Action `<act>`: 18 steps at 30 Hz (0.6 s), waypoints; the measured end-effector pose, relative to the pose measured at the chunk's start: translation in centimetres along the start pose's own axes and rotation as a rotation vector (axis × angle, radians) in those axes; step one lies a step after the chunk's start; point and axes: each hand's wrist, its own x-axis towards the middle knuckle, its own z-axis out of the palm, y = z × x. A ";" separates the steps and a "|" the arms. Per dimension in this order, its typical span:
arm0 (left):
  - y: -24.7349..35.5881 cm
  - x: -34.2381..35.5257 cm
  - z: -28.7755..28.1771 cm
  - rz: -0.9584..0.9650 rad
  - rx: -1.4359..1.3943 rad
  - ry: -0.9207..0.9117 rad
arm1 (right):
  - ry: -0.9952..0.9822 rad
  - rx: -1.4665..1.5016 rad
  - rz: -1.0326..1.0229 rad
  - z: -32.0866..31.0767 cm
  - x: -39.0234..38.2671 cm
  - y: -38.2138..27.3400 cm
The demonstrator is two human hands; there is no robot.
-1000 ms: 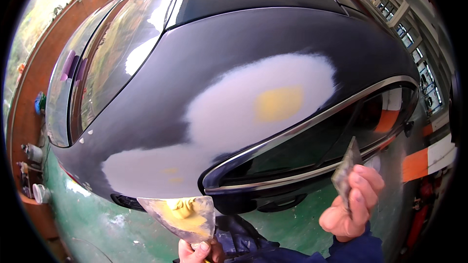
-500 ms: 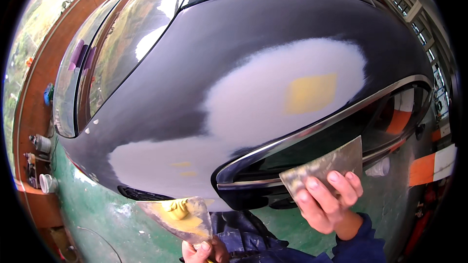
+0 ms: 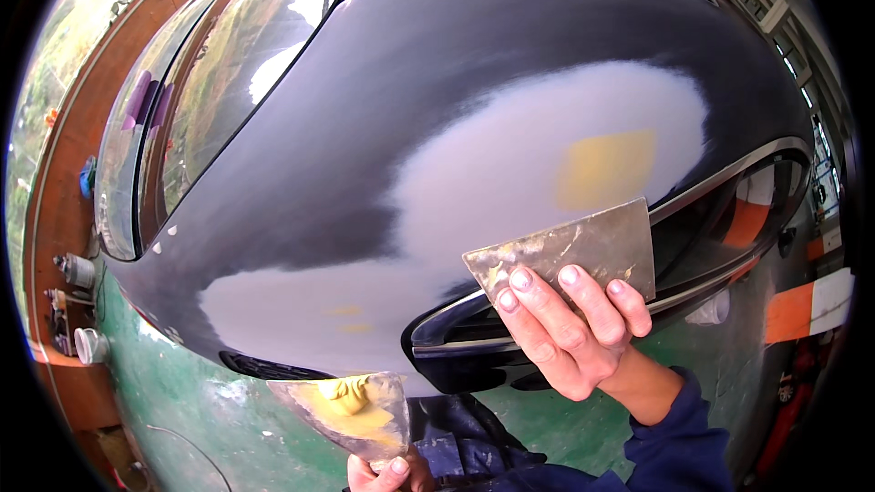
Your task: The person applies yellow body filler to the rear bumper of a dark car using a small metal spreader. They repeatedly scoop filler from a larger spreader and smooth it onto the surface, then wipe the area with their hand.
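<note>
My right hand [image 3: 570,323] grips a flat, stained metal spreader [image 3: 583,237], held up in front of the dark car's side window trim, its fingers pressed along the blade. My left hand [image 3: 374,469] holds a wide putty knife [image 3: 301,396] low at the bottom of the view, with a lump of yellow putty [image 3: 346,392] on it. Beyond both tools is the curved dark body panel [image 3: 273,191], carrying large pale grey sanded patches [image 3: 465,155] with a yellow filler square [image 3: 606,164] and small yellow marks [image 3: 351,328] lower down.
An orange-brown wall [image 3: 59,182] runs along the left, with buckets [image 3: 91,344] and tools beside it. An orange and white block [image 3: 802,305] stands at the right. A hose [image 3: 196,446] lies on the green floor [image 3: 210,410].
My right hand has turned the spreader from edge-on to broadside and raised it leftward toward the panel. My left hand has shifted slightly right; the view has moved a little.
</note>
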 end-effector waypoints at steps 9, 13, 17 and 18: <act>1.2 0.1 0.7 -0.007 0.013 0.046 | -0.009 0.020 0.012 -1.2 0.3 0.0; 0.7 0.1 0.2 -0.002 0.016 0.001 | 0.011 0.014 0.033 -0.6 0.7 0.3; 1.0 0.0 0.2 -0.042 0.055 0.023 | -0.005 0.032 0.031 -0.5 0.3 -0.2; 1.1 0.0 0.4 -0.047 0.046 0.032 | -0.019 0.039 0.035 -0.8 0.2 -0.2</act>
